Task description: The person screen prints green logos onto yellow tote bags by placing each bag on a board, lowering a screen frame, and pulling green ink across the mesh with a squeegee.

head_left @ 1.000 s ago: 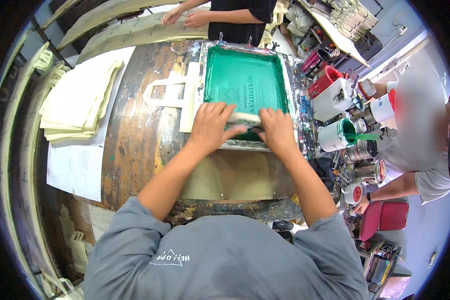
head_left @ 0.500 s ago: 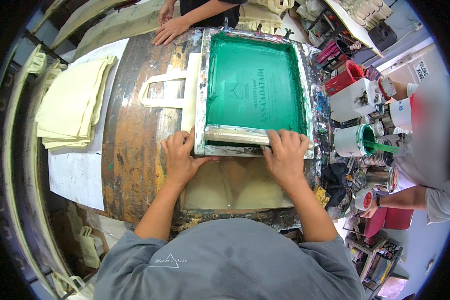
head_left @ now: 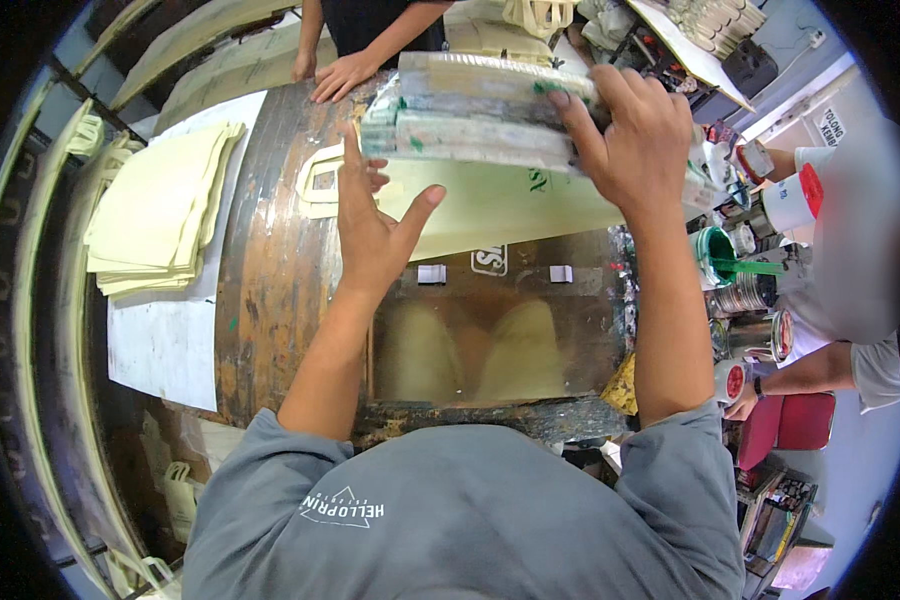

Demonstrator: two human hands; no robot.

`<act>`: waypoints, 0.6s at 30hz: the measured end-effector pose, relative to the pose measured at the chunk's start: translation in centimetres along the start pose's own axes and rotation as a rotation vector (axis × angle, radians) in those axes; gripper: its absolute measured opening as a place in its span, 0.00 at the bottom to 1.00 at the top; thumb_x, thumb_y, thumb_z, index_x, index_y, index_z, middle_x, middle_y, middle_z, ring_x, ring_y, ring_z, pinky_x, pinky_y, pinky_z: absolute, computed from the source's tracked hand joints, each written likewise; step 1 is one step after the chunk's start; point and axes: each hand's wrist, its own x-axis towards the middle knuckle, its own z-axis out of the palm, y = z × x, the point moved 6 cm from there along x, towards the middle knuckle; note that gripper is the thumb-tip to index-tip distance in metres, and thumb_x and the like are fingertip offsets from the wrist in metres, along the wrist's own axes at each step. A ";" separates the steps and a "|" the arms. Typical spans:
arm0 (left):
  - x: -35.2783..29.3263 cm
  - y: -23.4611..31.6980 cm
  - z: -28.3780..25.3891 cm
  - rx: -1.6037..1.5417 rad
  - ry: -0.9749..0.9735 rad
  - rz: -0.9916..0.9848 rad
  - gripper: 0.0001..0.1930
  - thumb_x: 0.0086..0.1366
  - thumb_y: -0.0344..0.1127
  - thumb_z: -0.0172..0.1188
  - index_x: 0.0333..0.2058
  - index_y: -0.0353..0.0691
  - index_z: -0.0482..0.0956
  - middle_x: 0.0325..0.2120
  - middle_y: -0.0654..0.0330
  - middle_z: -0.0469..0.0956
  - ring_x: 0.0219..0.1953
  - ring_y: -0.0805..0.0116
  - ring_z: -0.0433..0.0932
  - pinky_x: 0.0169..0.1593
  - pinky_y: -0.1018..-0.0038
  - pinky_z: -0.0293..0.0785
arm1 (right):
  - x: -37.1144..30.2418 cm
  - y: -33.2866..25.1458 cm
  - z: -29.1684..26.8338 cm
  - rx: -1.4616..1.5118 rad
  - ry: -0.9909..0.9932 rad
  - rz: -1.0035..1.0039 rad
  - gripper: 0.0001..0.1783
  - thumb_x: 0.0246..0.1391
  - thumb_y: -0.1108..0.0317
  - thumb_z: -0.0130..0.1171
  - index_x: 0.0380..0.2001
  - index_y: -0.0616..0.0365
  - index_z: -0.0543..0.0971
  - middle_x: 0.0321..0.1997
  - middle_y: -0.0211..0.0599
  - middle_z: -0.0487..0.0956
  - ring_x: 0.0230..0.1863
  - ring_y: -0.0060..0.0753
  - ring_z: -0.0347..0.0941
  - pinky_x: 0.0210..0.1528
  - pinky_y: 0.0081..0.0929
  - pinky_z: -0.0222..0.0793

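Note:
A silk-screen frame is tilted up off the worktable, its near edge raised. My right hand grips that edge near its right end, thumb on the near side. Whether a squeegee is also in that grip, I cannot tell. My left hand is open beside the frame's left end, fingers spread. Under the frame lies a cream tote bag, its handle pointing left. Some green print shows on the bag; the frame hides the rest. Nearer me is a shiny brown board with two small white tabs.
A stack of folded cream bags lies on white paper at the left. Across the table rests another person's hand. Paint containers, including a tub of green paint, crowd the right side, with another person's arm beyond.
The screen frame has gone from flat on the table to tilted up at its near edge. My left hand has come off it; my right hand has moved up and away, gripping it.

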 end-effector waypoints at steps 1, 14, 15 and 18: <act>-0.9 -3.0 0.8 0.187 -0.057 -0.059 0.53 0.62 0.56 0.76 0.72 0.22 0.61 0.55 0.37 0.73 0.53 0.46 0.75 0.57 0.57 0.72 | 1.0 0.2 -0.1 -0.004 -0.008 -0.002 0.26 0.60 0.39 0.65 0.33 0.53 0.82 0.29 0.35 0.79 0.36 0.44 0.77 0.42 0.44 0.62; -4.9 -11.3 3.5 0.512 -0.308 -0.280 0.31 0.60 0.40 0.75 0.55 0.25 0.76 0.50 0.35 0.79 0.53 0.34 0.77 0.59 0.49 0.73 | 4.9 2.1 0.1 0.030 -0.025 0.030 0.31 0.63 0.36 0.62 0.31 0.58 0.83 0.27 0.40 0.80 0.33 0.49 0.79 0.39 0.46 0.64; -4.6 -11.6 3.5 0.472 -0.300 -0.308 0.30 0.61 0.39 0.75 0.56 0.25 0.76 0.50 0.34 0.80 0.53 0.34 0.78 0.58 0.51 0.74 | 4.9 2.0 0.0 0.033 -0.014 0.028 0.31 0.63 0.36 0.62 0.30 0.58 0.83 0.27 0.40 0.80 0.33 0.49 0.79 0.39 0.46 0.64; -3.6 -13.1 2.8 0.381 -0.101 -0.181 0.28 0.63 0.35 0.73 0.57 0.24 0.76 0.51 0.35 0.82 0.52 0.42 0.83 0.57 0.55 0.78 | 4.6 1.3 -0.2 0.065 0.041 0.007 0.31 0.63 0.36 0.62 0.30 0.57 0.83 0.27 0.40 0.81 0.32 0.49 0.79 0.39 0.46 0.64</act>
